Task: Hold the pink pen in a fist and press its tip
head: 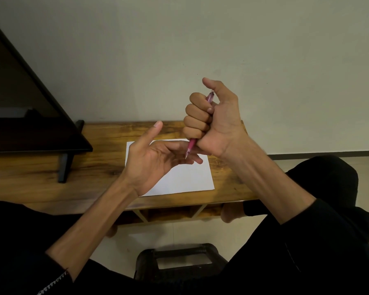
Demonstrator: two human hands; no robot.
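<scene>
Over a brown wooden table [51, 167], the right hand [213, 118] grips a pink plastic pen [192, 143] in its fist. At eight o'clock, the left hand [151, 158] is open, fingers touching the tip.

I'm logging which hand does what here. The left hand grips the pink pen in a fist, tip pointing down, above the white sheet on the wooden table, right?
Not quite: the head view shows the right hand gripping the pink pen in a fist, tip down, above the white sheet on the wooden table. The left hand is open, its fingers near the pen's tip.
</scene>
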